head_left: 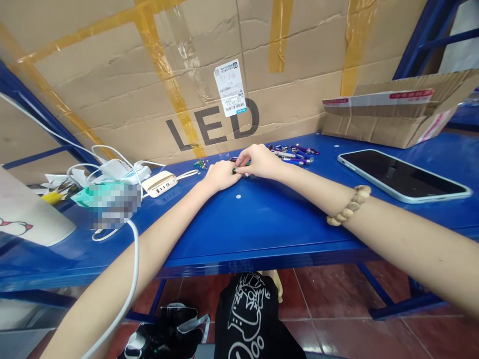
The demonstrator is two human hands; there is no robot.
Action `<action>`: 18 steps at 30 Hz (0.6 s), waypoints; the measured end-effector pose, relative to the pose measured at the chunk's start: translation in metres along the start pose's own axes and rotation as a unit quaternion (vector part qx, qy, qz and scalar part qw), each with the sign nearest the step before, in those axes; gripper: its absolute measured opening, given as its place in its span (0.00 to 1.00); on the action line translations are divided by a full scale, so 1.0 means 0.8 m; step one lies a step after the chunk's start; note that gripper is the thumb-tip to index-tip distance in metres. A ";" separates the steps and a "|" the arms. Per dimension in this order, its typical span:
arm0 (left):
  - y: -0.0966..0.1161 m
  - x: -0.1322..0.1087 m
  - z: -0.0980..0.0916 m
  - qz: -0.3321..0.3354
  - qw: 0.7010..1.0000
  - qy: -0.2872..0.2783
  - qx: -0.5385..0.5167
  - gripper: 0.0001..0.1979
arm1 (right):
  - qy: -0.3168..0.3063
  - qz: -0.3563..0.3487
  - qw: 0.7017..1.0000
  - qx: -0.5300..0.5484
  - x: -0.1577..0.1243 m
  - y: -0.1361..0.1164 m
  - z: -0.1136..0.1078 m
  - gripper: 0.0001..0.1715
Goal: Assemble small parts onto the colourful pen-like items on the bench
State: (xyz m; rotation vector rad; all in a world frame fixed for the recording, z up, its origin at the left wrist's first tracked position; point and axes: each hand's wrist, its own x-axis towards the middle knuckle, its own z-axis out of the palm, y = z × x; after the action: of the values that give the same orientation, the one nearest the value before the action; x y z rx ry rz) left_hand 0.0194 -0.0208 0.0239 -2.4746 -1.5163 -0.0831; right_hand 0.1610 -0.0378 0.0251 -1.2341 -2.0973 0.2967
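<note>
Across a blue metal surface [262, 229] lay a pile of small purple and silver metal tubes [294, 155], with a cardboard carton [213, 124] printed LED standing behind the pile. Just left of the pile, the right hand [260, 161] pinched a small dark-and-green piece [239, 170], its fingers [244, 160] closed on it. The left hand [221, 175] touched the right hand beside the piece, its fingers curled, though whether they gripped anything could not be told. Farther left of the pile sat tiny green parts [201, 164] and a cream power strip [159, 183]. Well right of the pile lay a smartphone [402, 175]. A wooden bead bracelet [348, 205] circled the right forearm.
</note>
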 end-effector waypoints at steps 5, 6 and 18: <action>0.003 -0.007 -0.002 0.029 0.999 0.025 -0.029 0.19 | 0.019 0.048 0.992 0.111 0.000 0.005 -0.001 0.10; 0.004 -0.009 -0.004 0.033 0.999 0.028 -0.032 0.19 | 0.020 0.058 0.990 0.127 -0.001 0.006 -0.001 0.11; 0.000 -0.010 -0.002 -0.010 0.996 0.050 -0.068 0.17 | 0.063 0.042 0.996 0.051 -0.003 0.005 0.002 0.17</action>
State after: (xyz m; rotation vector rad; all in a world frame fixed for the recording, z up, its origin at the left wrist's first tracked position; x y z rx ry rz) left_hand 0.0162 -0.0280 0.0244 -2.5167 -1.5409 -0.3180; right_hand 0.1635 -0.0375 0.0204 -1.2496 -1.9022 0.3497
